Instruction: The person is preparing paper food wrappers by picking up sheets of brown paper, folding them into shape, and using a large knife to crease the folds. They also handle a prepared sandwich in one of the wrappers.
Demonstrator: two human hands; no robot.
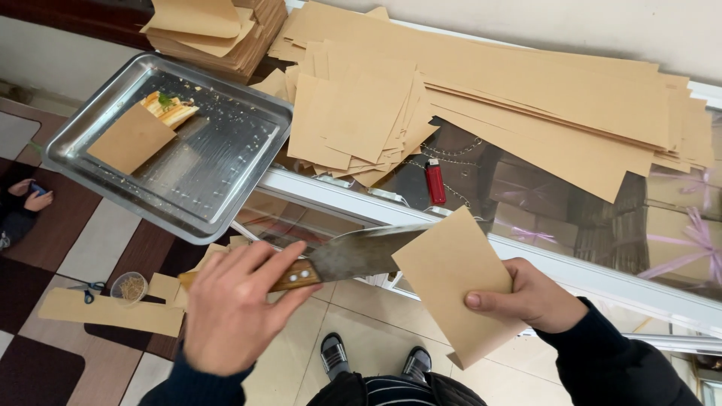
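A large knife with a wooden handle is gripped in the left hand, fingers curled shut round the handle, the broad blade held level and pointing right. A brown paper sheet is pinched in the right hand, thumb pressed on the near face, the other fingers hidden behind; the sheet is held tilted, its upper left corner overlapping the tip of the blade. Both are held in the air, just in front of the near edge of the glass counter.

On the counter's left end a steel tray is seen, jutting over the near edge. In the tray's far left corner a smaller brown paper piece is lying, with a bit of layered food just beyond it and crumbs scattered about. At the counter's middle a loose heap of cut paper squares is spread, and long paper sheets are stacked along the far edge out to the right end. A red lighter is lying on the glass just beside the heap, toward the near edge. More stacked paper is piled at the far left corner.

Down on the tiled floor, paper strips, a small round cup and scissors are seen. Another person's hands are glimpsed at the far left, around a small dark thing.
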